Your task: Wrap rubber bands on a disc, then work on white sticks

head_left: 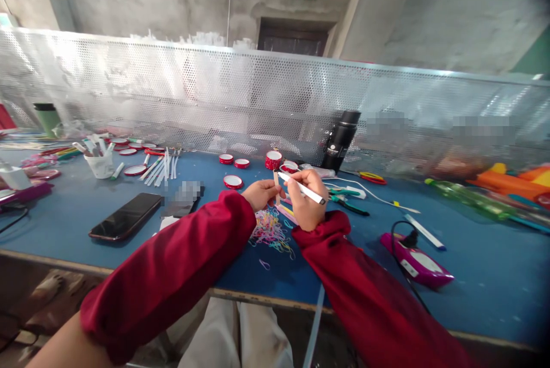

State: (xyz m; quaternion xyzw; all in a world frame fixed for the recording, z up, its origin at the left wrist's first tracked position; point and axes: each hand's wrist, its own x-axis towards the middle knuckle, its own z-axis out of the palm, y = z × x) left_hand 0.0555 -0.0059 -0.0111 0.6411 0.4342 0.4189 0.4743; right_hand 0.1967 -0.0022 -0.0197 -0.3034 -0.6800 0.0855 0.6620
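Observation:
My right hand (pixel 307 196) is closed around a white marker pen (pixel 307 191), its tip end pointing up and left. In my left hand (pixel 261 194) the fingers pinch a short, flat beige strip (pixel 277 186), which looks like a wooden stick. The pen's tip end is close to the top of this strip; whether they touch I cannot tell. Below both hands lies a loose heap of small coloured rubber bands (pixel 271 230), with a single purple band (pixel 264 265) nearer the table's front edge.
Red round tins (pixel 273 159) and lids stand behind my hands. Pliers (pixel 348 200), a black bottle (pixel 341 141) and a purple power strip (pixel 416 259) are on the right. On the left are a phone (pixel 125 217) and a white cup of markers (pixel 99 164). A perforated metal screen (pixel 172 90) borders the blue table.

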